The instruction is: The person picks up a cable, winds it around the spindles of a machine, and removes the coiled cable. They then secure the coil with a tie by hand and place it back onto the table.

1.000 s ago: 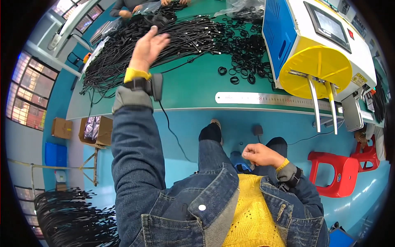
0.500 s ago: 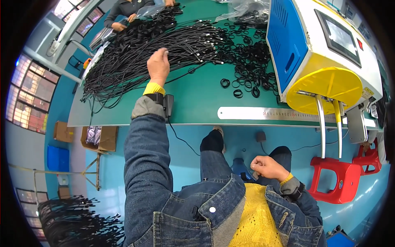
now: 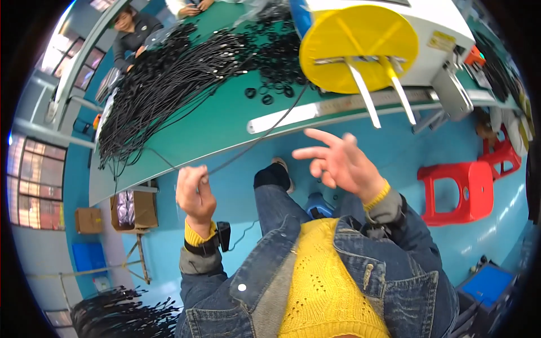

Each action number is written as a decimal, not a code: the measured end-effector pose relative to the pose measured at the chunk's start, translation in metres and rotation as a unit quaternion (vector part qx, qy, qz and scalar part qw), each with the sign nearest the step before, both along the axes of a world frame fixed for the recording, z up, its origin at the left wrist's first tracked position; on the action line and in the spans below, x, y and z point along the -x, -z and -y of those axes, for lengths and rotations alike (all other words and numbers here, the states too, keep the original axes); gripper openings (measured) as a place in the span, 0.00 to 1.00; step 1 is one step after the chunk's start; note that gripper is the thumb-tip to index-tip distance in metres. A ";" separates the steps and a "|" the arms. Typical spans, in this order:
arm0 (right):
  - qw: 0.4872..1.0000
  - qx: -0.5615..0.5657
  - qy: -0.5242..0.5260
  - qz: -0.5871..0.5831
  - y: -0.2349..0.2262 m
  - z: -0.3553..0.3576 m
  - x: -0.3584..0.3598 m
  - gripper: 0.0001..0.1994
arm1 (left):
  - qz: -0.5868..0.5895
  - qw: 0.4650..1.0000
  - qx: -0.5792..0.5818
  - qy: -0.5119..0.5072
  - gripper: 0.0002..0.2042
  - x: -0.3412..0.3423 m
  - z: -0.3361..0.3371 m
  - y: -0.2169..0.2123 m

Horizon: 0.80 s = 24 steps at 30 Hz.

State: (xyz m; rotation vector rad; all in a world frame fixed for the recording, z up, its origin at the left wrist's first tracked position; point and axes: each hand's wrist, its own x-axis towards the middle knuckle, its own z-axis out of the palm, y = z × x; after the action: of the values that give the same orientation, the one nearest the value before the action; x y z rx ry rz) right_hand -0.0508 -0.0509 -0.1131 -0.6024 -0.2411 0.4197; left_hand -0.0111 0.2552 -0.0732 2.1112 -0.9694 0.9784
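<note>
My left hand [image 3: 195,192] is closed, fingertips pinched on a thin black cable [image 3: 255,143] just in front of the table edge. From the pinch, the cable runs up and right across a metal ruler [image 3: 282,118], and its other part trails left over the table. My right hand [image 3: 346,163] is raised below the machine's prongs with its fingers spread, holding nothing. Beyond my left hand, a long pile of black cables [image 3: 163,90] with pale connector ends covers the green table [image 3: 186,135]. Several black rings [image 3: 267,99] lie scattered near the ruler.
A white machine with a yellow disc [image 3: 360,48] and two protruding prongs [image 3: 363,93] overhangs the table's front at right. A red stool [image 3: 479,194] stands on the floor at right. More black cables [image 3: 118,315] hang at lower left. A co-worker [image 3: 135,36] sits across the table.
My left hand has come back from above the cable pile and now grips a cable. My right hand has risen from my lap and opened. The view has swung toward the right.
</note>
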 end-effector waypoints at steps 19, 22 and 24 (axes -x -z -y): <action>0.570 0.556 0.558 0.236 -0.002 0.006 0.032 0.10 | -0.235 0.967 -0.047 0.088 0.07 0.037 0.123 0.003; 0.465 0.605 0.560 0.325 -0.007 0.032 0.048 0.12 | -0.268 0.952 -0.043 0.140 0.07 0.044 0.128 -0.016; 0.405 0.624 0.559 0.367 -0.016 0.046 0.057 0.13 | -0.304 0.929 -0.052 0.206 0.06 0.047 0.135 -0.035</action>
State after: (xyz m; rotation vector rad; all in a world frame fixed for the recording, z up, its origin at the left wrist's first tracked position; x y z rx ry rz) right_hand -0.1074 -0.0974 -0.0972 -2.2654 -0.2601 -1.2688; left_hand -0.0578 0.1198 -0.0378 1.9798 -1.0749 0.0478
